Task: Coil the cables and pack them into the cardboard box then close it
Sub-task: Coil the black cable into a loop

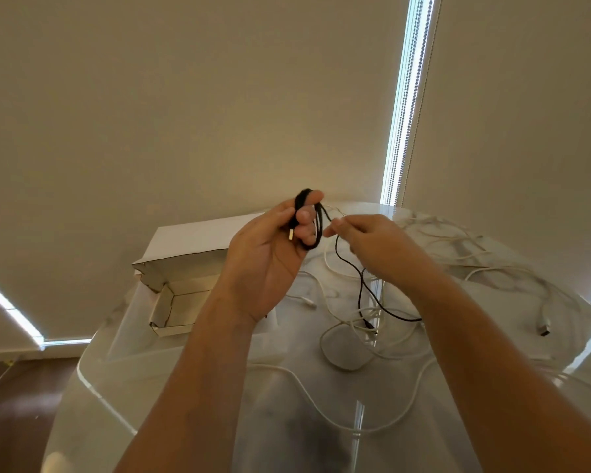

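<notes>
My left hand (pixel 270 254) is raised above the table and grips a partly wound black cable (pixel 318 227), its loops wrapped round the fingers and a metal plug showing at the palm. My right hand (pixel 372 244) pinches the same cable just right of the coil. The loose tail of that cable hangs down and trails across the table to its far plug. The open cardboard box (pixel 171 302) stands at the left, lid flap raised at the back. Several white cables (pixel 348 332) lie tangled on the table under and right of my hands.
The glossy white table (pixel 185 370) has a rounded edge, with dark floor beyond it at the left. A white cable with a grey USB plug (pixel 545 327) lies near the right edge. Pale blinds hang behind the table.
</notes>
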The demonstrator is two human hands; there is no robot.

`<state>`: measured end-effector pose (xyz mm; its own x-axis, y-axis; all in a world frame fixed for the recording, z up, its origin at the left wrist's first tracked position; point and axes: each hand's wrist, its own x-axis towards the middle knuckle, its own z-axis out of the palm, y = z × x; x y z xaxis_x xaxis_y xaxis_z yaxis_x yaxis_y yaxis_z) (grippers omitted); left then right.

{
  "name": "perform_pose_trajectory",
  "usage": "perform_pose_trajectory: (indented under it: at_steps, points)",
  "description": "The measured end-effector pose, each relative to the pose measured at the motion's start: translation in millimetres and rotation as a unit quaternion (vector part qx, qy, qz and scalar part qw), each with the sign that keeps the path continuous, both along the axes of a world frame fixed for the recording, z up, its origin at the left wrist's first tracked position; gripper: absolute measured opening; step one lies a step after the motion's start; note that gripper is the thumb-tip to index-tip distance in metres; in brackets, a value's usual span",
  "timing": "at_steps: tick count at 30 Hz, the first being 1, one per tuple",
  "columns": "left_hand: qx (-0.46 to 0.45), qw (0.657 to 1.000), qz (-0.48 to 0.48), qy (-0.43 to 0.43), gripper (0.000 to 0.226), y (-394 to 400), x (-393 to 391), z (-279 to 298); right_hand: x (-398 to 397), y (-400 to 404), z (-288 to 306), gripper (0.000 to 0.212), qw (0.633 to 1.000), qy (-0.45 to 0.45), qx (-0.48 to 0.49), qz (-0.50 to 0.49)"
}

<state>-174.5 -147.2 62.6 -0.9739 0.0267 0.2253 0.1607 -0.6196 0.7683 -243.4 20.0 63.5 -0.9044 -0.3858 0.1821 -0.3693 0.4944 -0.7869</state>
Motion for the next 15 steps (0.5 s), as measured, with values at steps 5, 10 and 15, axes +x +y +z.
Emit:
perform_pose_trajectory:
  at_steps: [5, 10, 15]
  points:
    - [0.061, 0.993, 0.099, -0.026, 0.04, -6.8, -6.4, -6.0, 14.6, -9.7, 6.0, 0.032, 0.992, -0.011, 0.09, 0.082]
    - [0.083, 0.978, 0.189, -0.031, 0.027, -4.9, -10.2, -10.3, 29.6, -10.7, 17.0, 0.037, 0.97, 0.012, 0.203, 0.137]
    - [0.069, 0.951, 0.299, -0.027, 0.022, -11.7, -10.8, -8.7, 52.0, -3.1, 36.1, 0.036, 0.939, 0.018, 0.283, 0.196]
